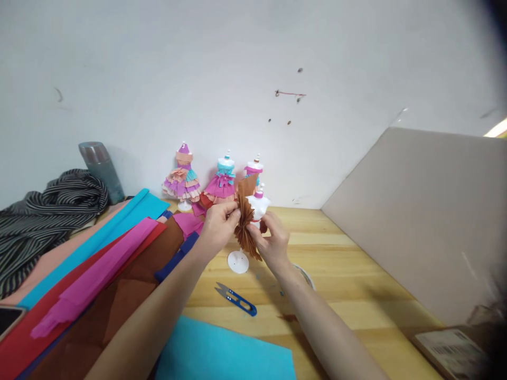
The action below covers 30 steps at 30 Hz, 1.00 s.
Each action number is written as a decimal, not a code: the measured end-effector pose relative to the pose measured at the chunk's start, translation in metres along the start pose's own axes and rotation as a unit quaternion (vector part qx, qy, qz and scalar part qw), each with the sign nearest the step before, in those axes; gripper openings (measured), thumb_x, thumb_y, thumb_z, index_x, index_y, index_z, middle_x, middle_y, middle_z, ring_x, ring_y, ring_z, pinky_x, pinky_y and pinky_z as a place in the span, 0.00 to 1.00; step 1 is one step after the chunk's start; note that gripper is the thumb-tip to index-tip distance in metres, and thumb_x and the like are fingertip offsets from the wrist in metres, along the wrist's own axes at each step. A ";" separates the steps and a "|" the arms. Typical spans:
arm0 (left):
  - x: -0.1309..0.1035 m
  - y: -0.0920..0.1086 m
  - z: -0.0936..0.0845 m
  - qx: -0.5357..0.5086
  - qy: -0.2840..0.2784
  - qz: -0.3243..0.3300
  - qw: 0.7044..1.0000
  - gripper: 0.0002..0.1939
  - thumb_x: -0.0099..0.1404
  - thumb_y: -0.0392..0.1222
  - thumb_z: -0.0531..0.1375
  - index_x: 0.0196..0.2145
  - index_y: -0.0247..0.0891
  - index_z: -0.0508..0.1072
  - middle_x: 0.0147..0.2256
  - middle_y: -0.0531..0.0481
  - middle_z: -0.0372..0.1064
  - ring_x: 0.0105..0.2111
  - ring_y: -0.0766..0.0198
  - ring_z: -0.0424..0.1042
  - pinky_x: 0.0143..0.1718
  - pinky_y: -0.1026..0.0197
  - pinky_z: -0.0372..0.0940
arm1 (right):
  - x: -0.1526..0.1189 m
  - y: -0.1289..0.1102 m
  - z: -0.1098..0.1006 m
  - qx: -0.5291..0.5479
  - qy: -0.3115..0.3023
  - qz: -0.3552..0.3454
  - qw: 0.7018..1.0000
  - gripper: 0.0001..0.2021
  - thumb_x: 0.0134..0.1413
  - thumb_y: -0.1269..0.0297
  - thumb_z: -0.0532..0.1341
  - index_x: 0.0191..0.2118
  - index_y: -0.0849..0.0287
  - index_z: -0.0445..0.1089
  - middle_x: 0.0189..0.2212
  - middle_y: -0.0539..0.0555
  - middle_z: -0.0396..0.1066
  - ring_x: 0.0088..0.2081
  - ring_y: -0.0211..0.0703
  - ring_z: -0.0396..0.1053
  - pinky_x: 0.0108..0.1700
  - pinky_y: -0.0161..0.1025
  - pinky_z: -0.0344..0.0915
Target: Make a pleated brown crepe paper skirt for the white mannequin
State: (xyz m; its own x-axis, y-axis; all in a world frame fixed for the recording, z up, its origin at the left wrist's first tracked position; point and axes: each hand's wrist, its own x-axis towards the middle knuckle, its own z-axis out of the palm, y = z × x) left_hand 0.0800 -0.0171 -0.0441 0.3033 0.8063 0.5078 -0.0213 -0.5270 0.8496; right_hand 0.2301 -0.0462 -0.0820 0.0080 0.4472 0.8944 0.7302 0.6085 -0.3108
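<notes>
Near the middle of the view, my left hand (217, 228) pinches a piece of pleated brown paper (246, 214) that fans out beside a small white mannequin (259, 207). My right hand (273, 240) grips the mannequin at its waist, with the thumb by the paper's edge. The mannequin is tilted, has a magenta band at the neck and a red band at the waist, and its round white base (238, 262) shows below. Blue thread snips (236, 299) lie on the wooden table (340, 264) in front of the base.
Three mannequins in paper dresses, one purple and peach (182, 177), stand by the wall. Coloured paper sheets (99, 269), striped cloth (51, 211) and a bottle (102, 171) are at left. A turquoise sheet (225, 351) lies in front. A pale panel (412, 221) bounds the right.
</notes>
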 end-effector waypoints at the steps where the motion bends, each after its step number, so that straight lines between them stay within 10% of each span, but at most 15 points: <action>1: 0.000 -0.001 0.001 -0.001 0.000 0.000 1.000 0.10 0.61 0.38 0.53 0.25 0.35 0.69 0.25 0.54 0.65 0.30 0.65 0.66 0.35 0.63 0.62 | 0.000 0.000 0.000 0.001 -0.001 0.002 1.000 0.04 0.57 0.63 0.61 0.33 0.57 0.68 0.23 0.48 0.63 0.23 0.37 0.58 0.25 0.36 0.58; 15: -0.001 0.010 -0.002 -0.023 -0.100 -0.004 0.995 0.06 0.60 0.40 0.55 0.33 0.36 0.70 0.31 0.50 0.70 0.34 0.61 0.71 0.40 0.60 0.67 | 0.004 0.000 -0.001 0.011 0.011 0.020 1.000 0.04 0.57 0.63 0.61 0.34 0.57 0.69 0.23 0.47 0.63 0.22 0.36 0.57 0.25 0.35 0.56; 30: -0.017 -0.006 0.025 0.069 0.052 -0.010 0.996 0.11 0.65 0.42 0.55 0.25 0.39 0.58 0.21 0.59 0.53 0.23 0.69 0.55 0.27 0.65 0.51 | -0.004 0.006 0.005 0.019 0.024 0.021 0.999 0.08 0.59 0.58 0.61 0.35 0.57 0.70 0.26 0.51 0.67 0.25 0.39 0.61 0.27 0.36 0.58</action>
State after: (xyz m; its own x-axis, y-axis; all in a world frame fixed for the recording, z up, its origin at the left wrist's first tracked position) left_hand 0.0990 -0.0339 -0.0615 0.2011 0.8371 0.5087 0.1181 -0.5363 0.8357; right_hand 0.2312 -0.0408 -0.0897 0.0721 0.4421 0.8940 0.7022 0.6141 -0.3603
